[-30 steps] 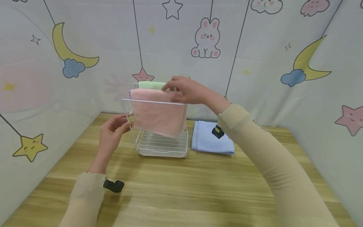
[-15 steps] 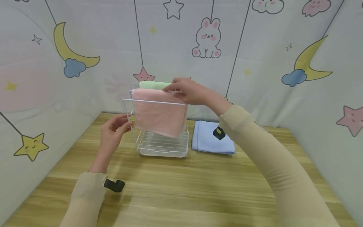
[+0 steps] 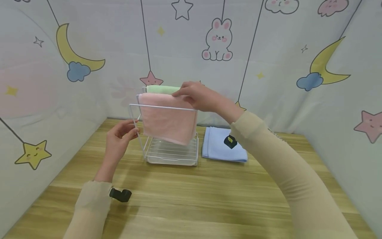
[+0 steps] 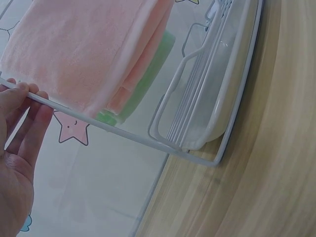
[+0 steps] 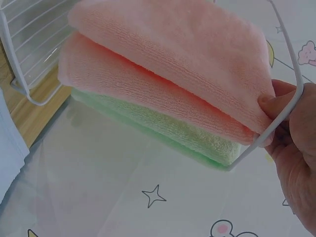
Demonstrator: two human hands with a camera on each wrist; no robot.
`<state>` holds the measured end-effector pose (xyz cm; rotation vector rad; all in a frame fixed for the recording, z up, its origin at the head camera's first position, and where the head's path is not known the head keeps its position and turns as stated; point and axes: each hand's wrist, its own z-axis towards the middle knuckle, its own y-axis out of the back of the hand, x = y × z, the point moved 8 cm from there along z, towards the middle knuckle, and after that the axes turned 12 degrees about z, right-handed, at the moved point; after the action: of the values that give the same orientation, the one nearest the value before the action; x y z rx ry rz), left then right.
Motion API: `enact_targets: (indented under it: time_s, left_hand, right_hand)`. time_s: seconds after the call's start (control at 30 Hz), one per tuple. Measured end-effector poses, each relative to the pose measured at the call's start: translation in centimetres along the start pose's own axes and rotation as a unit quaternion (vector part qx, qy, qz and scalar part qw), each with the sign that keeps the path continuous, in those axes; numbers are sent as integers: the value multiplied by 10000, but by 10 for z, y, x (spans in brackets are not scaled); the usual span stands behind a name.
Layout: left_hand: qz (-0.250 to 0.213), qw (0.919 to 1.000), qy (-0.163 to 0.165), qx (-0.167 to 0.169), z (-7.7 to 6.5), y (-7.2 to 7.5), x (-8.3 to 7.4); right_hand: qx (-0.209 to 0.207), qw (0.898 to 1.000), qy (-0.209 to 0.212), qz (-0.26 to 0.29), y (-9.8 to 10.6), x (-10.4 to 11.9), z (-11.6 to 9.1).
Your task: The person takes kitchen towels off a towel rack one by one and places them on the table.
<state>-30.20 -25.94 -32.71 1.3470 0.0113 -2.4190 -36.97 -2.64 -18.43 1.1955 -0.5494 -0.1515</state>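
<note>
A pink towel point(image 3: 167, 124) hangs folded over a bar of a white wire rack point(image 3: 164, 107). Behind it hangs a light green towel point(image 3: 161, 89), mostly hidden in the head view. My right hand point(image 3: 200, 96) pinches the pink towel's upper right corner, its thumb on the cloth in the right wrist view. At the rack's left side, my left hand point(image 3: 117, 139) holds the upright wire between thumb and fingers. The left wrist view shows those fingertips point(image 4: 42, 106) against the wire.
A folded blue towel point(image 3: 216, 147) lies on the wooden table point(image 3: 191, 199), right of the rack. A whitish tray point(image 3: 171, 162) sits under the wire shelf at the rack's base. Printed cloth walls point(image 3: 185, 49) stand behind and at both sides.
</note>
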Motion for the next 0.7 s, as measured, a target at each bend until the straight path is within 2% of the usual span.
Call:
enact_targets:
  time_s: [0.4, 0.7]
  left_hand:
    - [-131, 9999, 29, 62, -1, -1, 0]
    - [-89, 10000, 6, 36, 0, 0, 0]
  right_hand:
    - [-50, 9991, -28, -423, 1, 1, 1]
    - [114, 9991, -373, -193, 1, -11, -1]
